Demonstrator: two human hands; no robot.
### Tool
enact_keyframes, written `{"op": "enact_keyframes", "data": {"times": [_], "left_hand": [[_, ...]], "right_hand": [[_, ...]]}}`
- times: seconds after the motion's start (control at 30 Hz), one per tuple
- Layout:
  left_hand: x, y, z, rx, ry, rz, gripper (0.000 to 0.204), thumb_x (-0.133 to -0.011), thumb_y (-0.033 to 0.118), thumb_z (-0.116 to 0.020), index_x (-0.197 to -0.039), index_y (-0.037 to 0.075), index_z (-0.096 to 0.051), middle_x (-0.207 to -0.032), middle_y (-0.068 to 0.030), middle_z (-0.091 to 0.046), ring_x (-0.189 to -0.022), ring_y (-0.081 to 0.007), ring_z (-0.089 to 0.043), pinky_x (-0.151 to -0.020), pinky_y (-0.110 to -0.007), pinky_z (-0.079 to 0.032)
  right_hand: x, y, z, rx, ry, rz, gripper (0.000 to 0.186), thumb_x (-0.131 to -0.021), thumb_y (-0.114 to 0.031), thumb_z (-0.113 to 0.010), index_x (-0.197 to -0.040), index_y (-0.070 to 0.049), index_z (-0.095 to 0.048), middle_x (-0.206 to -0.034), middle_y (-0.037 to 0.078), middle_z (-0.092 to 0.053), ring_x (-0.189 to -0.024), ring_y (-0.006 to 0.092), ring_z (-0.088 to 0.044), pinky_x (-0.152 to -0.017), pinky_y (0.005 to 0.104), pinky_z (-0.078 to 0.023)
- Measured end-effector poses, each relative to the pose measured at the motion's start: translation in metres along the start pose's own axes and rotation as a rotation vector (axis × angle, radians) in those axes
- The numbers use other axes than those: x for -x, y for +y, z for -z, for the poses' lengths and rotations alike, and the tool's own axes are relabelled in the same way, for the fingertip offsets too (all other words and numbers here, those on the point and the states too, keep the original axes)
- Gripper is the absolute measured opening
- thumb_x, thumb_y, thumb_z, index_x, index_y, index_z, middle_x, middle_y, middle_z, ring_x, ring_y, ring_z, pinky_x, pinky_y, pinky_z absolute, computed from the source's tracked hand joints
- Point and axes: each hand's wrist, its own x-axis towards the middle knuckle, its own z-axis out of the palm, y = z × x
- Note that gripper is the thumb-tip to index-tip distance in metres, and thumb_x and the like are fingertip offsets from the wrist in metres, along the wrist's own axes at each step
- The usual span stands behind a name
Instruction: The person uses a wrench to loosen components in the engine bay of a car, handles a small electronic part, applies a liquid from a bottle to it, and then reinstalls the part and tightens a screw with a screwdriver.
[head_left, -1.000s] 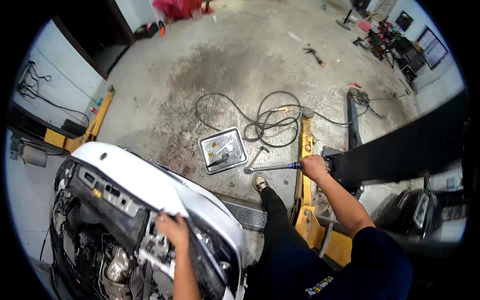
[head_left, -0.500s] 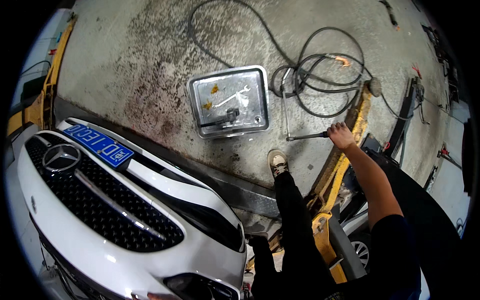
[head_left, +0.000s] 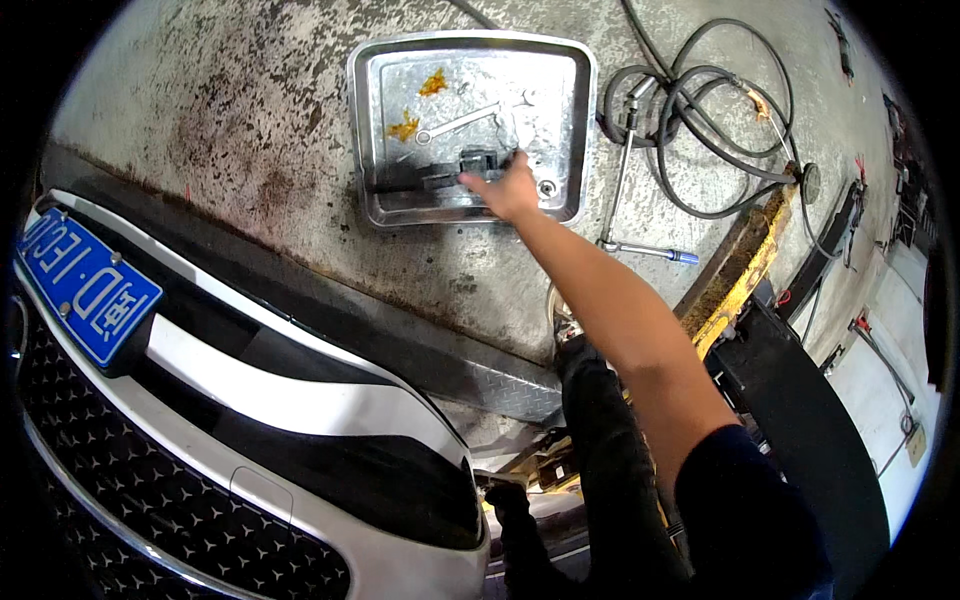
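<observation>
My right hand (head_left: 508,190) reaches down into a shallow metal tray (head_left: 470,216) on the floor. Its thumb and fingers are spread beside the blocky head of a black tool (head_left: 478,162), whose dark handle lies along the tray's near side. Whether the fingertips touch it I cannot tell. A combination wrench (head_left: 465,122) lies slantwise in the tray, beyond the black tool. On the floor right of the tray lies a ratchet (head_left: 650,250) with a blue-ended handle, joined to a long extension bar (head_left: 622,175). My left hand is out of view.
A white car's front bumper (head_left: 300,395) with a blue plate (head_left: 85,285) takes up the lower left. A dark steel ramp edge (head_left: 300,285) crosses before it. At right are a coiled black hose (head_left: 690,200) and a yellow lift arm (head_left: 750,285).
My right hand has let go of the ratchet, which now lies on the floor, and has moved left into the tray. The view has moved closer to the tray.
</observation>
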Motion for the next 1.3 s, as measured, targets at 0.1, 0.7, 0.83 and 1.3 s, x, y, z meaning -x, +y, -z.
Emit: {"op": "enact_keyframes", "data": {"times": [0.1, 0.7, 0.83, 1.3], "left_hand": [[0.000, 0.001, 0.000, -0.023, 0.009, -0.001, 0.041, -0.102, 0.024, -0.040, -0.130, -0.005, -0.045, -0.133, -0.0247, -0.044, -0.113, -0.0359, -0.049, -0.099, -0.045, -0.040], [0.016, -0.031, 0.031, 0.236, -0.171, 0.144, 0.064, -0.094, 0.028, -0.054, -0.139, -0.010, -0.029, -0.142, -0.0253, -0.037, -0.125, -0.0417, -0.043, -0.111, -0.050, -0.025], [0.043, -0.082, 0.038, 0.914, -0.337, -0.069, 0.068, -0.086, 0.033, -0.063, -0.139, 0.000, -0.036, -0.145, -0.0333, -0.025, -0.132, -0.0492, -0.028, -0.107, -0.058, -0.023], [0.198, -0.375, 0.351, 2.060, -0.135, 0.041, 0.054, -0.095, 0.028, -0.058, -0.133, -0.008, -0.042, -0.122, -0.0204, -0.058, -0.112, -0.0227, -0.057, -0.096, -0.031, -0.043]], "right_hand": [[-0.003, -0.045, -0.038, 0.058, 0.070, -0.163, 0.089, -0.069, -0.045, -0.080, -0.130, 0.005, -0.037, -0.133, 0.028, -0.040, -0.121, 0.0388, -0.047, -0.101, 0.0425, -0.042], [0.354, -0.028, 0.200, -0.517, 0.259, 0.533, 0.063, -0.071, -0.014, -0.079, -0.118, 0.004, -0.043, -0.095, 0.015, -0.061, -0.081, 0.0187, -0.061, -0.069, 0.0321, -0.052], [0.603, -0.073, 0.340, -0.387, 0.253, 0.662, 0.060, -0.067, -0.018, -0.077, -0.113, 0.003, -0.045, -0.087, 0.016, -0.064, -0.070, 0.0194, -0.063, -0.066, 0.0338, -0.052], [1.126, -0.146, 0.311, 0.060, 0.089, 1.568, 0.063, -0.063, -0.010, -0.078, -0.117, 0.001, -0.046, -0.106, 0.020, -0.058, -0.096, 0.0339, -0.062, -0.083, 0.0377, -0.052]]}}
